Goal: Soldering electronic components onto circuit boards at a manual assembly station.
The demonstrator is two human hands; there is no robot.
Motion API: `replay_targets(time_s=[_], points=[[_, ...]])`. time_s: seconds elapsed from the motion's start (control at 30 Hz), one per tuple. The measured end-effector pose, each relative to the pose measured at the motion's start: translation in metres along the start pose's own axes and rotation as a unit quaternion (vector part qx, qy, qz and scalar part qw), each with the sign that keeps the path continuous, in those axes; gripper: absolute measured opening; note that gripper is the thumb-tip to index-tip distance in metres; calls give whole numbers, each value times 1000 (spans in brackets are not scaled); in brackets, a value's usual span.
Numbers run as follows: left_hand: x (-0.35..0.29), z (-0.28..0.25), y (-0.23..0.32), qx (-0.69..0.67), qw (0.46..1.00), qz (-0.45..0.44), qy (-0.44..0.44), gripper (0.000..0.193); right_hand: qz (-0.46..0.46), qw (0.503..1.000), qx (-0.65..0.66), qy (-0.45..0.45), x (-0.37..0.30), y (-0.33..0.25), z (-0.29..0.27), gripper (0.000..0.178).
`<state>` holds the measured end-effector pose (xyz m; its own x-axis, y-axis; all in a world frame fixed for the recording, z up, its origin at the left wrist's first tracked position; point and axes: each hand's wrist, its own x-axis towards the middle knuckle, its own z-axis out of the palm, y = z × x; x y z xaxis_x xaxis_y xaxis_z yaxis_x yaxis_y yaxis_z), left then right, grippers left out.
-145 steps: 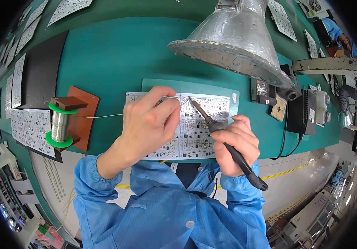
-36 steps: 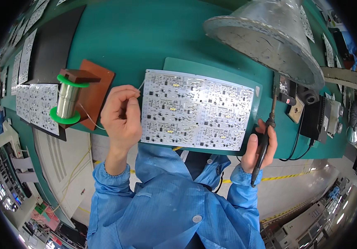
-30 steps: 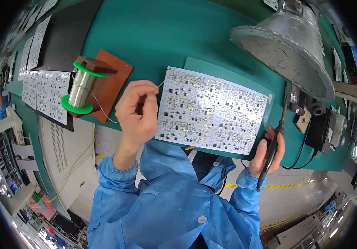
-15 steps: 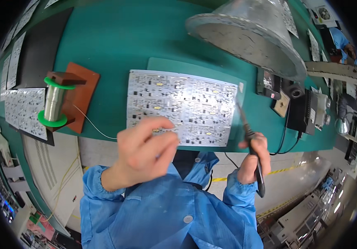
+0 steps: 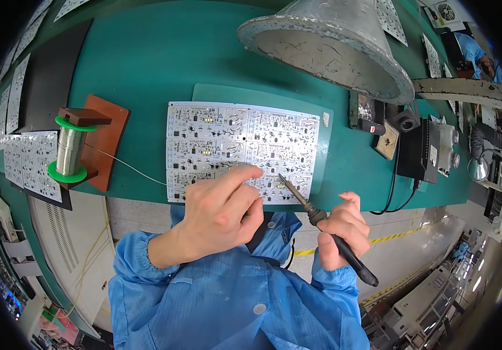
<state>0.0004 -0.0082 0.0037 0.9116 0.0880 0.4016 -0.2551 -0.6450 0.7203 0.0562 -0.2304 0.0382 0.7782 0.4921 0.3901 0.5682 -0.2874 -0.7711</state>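
A white circuit board panel (image 5: 207, 125), dotted with small components, lies in front of me on a green mat. In my right hand (image 5: 343, 230) is a black-handled soldering iron (image 5: 344, 248), slanting up to the left, its tip over the panel's lower right part. My left hand (image 5: 219, 213) is closed in a pinch above the panel's lower edge, left of the iron tip. Solder wire (image 5: 128, 165) runs to this hand from a green-flanged spool (image 5: 71, 146) on a brown stand; its end at the fingertips is too small to make out.
A wide metal fume hood (image 5: 332, 55) hangs over the far right. Beyond the panel's right side are a black box (image 5: 417, 151) with cables and a soldering iron holder (image 5: 405, 121). More circuit boards (image 5: 35, 163) lie at the left. Another person (image 5: 472, 55) is at the far right.
My right hand has swung the soldering iron leftward, bringing its tip from beside the panel to over it. My left hand has shifted slightly right, and the whole view has moved a little.
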Motion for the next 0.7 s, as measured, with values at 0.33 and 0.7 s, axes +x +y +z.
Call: replay_targets(time_s=[0.33,0.7], points=[[1,-1,0,-1,1000,-4,-9,12,-24,999,-24,-15,3,-3,2,23],[1,-2,1,24,999,15,-19,13,-22,999,-25,-4,5,-3,3,14]])
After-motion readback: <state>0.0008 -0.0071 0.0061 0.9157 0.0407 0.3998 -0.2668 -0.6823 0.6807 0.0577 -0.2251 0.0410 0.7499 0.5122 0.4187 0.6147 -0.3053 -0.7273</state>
